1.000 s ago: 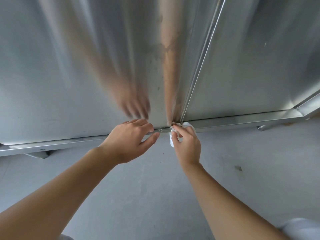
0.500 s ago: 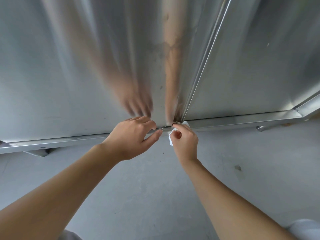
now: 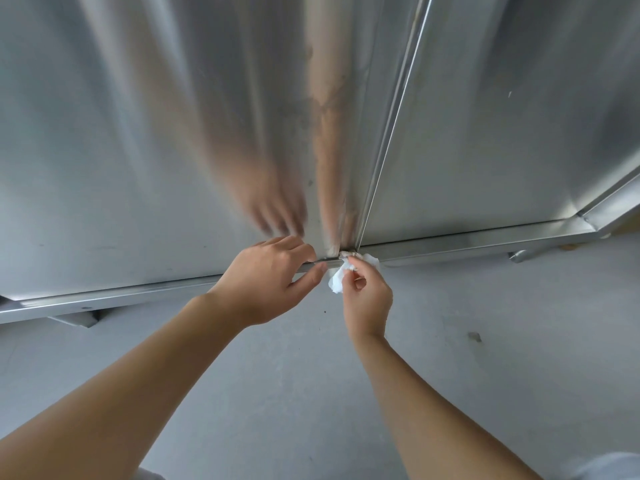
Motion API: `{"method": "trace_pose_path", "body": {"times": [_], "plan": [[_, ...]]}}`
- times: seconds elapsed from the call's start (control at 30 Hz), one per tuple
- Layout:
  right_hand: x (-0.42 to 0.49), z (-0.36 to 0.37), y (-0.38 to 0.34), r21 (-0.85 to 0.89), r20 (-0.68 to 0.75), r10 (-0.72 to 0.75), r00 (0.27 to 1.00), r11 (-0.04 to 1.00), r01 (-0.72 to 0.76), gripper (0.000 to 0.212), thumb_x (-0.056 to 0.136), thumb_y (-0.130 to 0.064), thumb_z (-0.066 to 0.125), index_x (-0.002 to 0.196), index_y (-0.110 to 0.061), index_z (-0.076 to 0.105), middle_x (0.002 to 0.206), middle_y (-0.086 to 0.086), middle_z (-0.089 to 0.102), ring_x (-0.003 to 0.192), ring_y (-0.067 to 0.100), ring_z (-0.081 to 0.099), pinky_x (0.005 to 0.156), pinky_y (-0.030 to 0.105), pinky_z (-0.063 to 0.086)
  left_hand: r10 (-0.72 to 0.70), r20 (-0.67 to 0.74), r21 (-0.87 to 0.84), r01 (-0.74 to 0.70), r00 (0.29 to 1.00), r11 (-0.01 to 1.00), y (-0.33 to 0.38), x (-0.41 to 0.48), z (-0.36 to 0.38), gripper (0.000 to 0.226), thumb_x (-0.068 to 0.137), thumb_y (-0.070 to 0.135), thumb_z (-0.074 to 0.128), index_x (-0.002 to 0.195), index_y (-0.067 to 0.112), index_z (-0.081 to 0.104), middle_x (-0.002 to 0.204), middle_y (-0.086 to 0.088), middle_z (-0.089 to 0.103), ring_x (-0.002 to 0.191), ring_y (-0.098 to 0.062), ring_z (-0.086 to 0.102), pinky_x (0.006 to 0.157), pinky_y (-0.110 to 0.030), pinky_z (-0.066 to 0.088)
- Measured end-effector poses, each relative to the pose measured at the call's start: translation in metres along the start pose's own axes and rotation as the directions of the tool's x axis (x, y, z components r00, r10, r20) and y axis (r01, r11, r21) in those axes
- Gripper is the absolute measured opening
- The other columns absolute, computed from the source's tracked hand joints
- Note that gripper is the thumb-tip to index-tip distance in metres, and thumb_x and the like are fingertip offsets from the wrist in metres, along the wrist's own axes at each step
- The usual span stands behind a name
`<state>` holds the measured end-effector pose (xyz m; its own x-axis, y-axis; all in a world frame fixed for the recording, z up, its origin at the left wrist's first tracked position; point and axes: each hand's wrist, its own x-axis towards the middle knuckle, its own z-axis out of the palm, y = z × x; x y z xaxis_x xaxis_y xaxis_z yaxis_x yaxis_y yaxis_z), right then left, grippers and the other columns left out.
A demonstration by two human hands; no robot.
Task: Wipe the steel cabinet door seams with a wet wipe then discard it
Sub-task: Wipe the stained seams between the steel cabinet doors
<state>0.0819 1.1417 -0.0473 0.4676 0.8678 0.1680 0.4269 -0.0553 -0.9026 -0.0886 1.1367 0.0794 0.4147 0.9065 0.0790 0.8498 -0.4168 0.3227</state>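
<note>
while the left hand (image 3: 266, 282) braces on the bottom rail (image 3: 138, 299), fingers curled over it — the right hand (image 3: 367, 299) pinches the wet wipe (image 3: 337, 280) at the vertical seam (image 3: 388, 133), which runs straight up-frame.

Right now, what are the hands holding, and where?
The right hand pinches the crumpled wet wipe near its top; the left hand pinches the bottom edge of the steel door.

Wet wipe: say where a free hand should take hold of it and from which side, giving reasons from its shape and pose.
Pinch the wet wipe's loose crumpled tail hanging left of the right hand, coming from below, the floor side. Its top is held at the bottom rail, and the left hand crowds the left.
</note>
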Motion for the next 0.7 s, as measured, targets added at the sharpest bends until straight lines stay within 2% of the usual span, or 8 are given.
{"method": "trace_pose_path", "body": {"times": [0.1,0.27,0.37,0.47,0.6,0.7], "plan": [[-0.004,-0.001,-0.009,0.133,-0.058,0.148,0.987,0.981,-0.139,0.021,0.085,-0.004,0.066,0.097,-0.019,0.076,0.095,-0.008,0.075,0.078,0.006,0.066,0.074,0.009,0.046,-0.012,-0.003,0.003,0.012,1.0,1.0,-0.003,-0.005,-0.003,0.056,0.096,0.063,0.022,0.099,0.026,0.064,0.094,0.011,0.061,0.086,-0.015,0.058,0.071,-0.036,0.051],[-0.002,-0.007,-0.014,0.109,-0.054,0.234,0.971,0.968,-0.228,0.012,0.081,-0.007,0.065,0.082,-0.018,0.067,0.066,-0.012,0.062,0.069,0.012,0.06,0.063,0.018,0.041,-0.033,-0.011,0.02,0.034,0.999,0.999,-0.006,-0.01,-0.006,0.057,0.095,0.064,0.021,0.099,0.027,0.064,0.094,0.012,0.061,0.086,-0.014,0.058,0.07,-0.034,0.05],[-0.009,-0.012,-0.017,0.079,0.035,0.212,0.977,0.974,-0.215,0.008,0.079,-0.014,0.065,0.076,-0.02,0.061,0.065,-0.008,0.06,0.064,0.006,0.058,0.059,0.019,0.039,-0.028,-0.017,0.021,0.028,0.999,0.999,-0.005,-0.01,-0.007,0.057,0.094,0.063,0.022,0.099,0.025,0.064,0.093,0.011,0.061,0.085,-0.015,0.058,0.07,-0.035,0.05],[-0.006,-0.011,-0.022,0.093,0.073,0.125,0.989,0.987,-0.132,0.009,0.082,-0.024,0.066,0.076,-0.023,0.06,0.069,-0.009,0.061,0.07,0.009,0.058,0.061,0.018,0.04,-0.017,-0.031,0.02,0.017,0.999,1.0,-0.003,-0.01,-0.008,0.056,0.095,0.062,0.023,0.099,0.025,0.065,0.093,0.01,0.062,0.084,-0.016,0.058,0.069,-0.035,0.05],[0.001,-0.005,-0.037,0.126,0.054,0.019,0.998,0.992,-0.026,0.01,0.092,-0.019,0.06,0.085,-0.025,0.058,0.086,-0.016,0.069,0.08,0.006,0.062,0.069,0.013,0.043,-0.019,-0.024,0.022,0.019,1.0,1.0,-0.001,-0.01,-0.008,0.056,0.094,0.063,0.022,0.099,0.026,0.065,0.093,0.01,0.062,0.085,-0.015,0.058,0.07,-0.036,0.05],[0.0,-0.004,-0.045,0.105,0.065,-0.02,0.998,0.994,0.014,0.01,0.094,-0.015,0.055,0.093,-0.025,0.051,0.087,-0.013,0.067,0.075,0.004,0.061,0.061,0.009,0.04,-0.023,-0.019,0.031,0.023,1.0,0.999,-0.001,-0.011,-0.009,0.057,0.094,0.063,0.021,0.099,0.026,0.064,0.093,0.01,0.062,0.085,-0.016,0.058,0.07,-0.036,0.05]]}}
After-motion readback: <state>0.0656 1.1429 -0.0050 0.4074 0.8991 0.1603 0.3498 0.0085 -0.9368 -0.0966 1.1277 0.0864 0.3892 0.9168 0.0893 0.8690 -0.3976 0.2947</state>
